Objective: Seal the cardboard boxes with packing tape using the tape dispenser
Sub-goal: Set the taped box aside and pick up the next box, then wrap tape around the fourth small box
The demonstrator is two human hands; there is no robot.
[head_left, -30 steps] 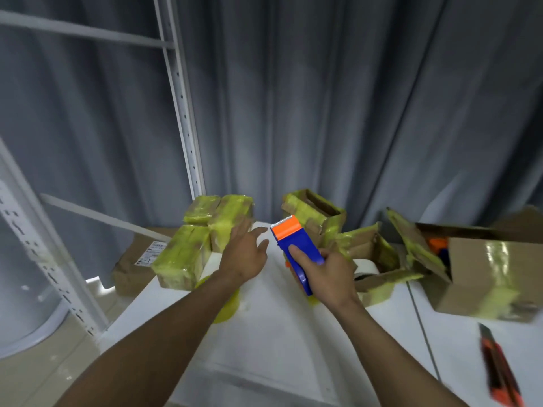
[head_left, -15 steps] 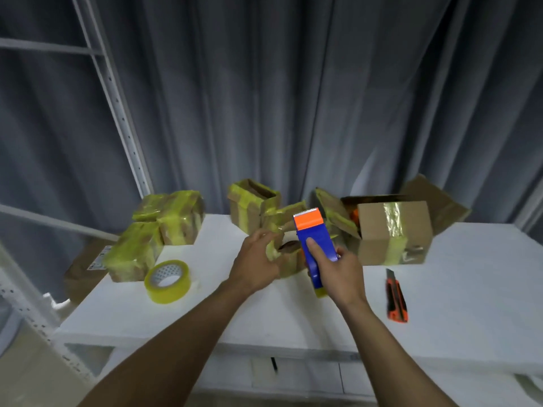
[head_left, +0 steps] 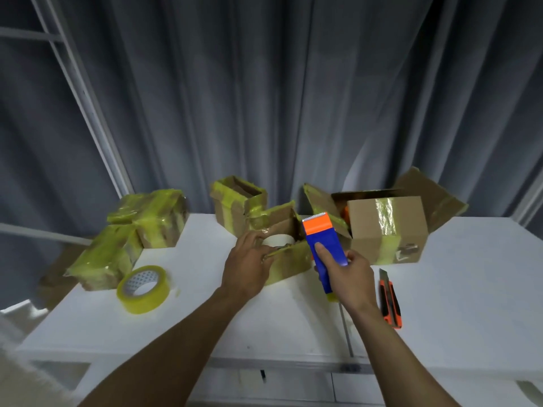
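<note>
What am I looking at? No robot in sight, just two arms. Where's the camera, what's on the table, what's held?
There is no machine here: a person works with bare hands. The single picture comes from a camera worn on their head, looking forward and down. The right hand grips a blue and orange tape dispenser. The left hand holds the flap of a small open box with a white roll inside. On the table also lie a loose tape roll, an orange utility knife, a bigger open box and tape-wrapped boxes.
</note>
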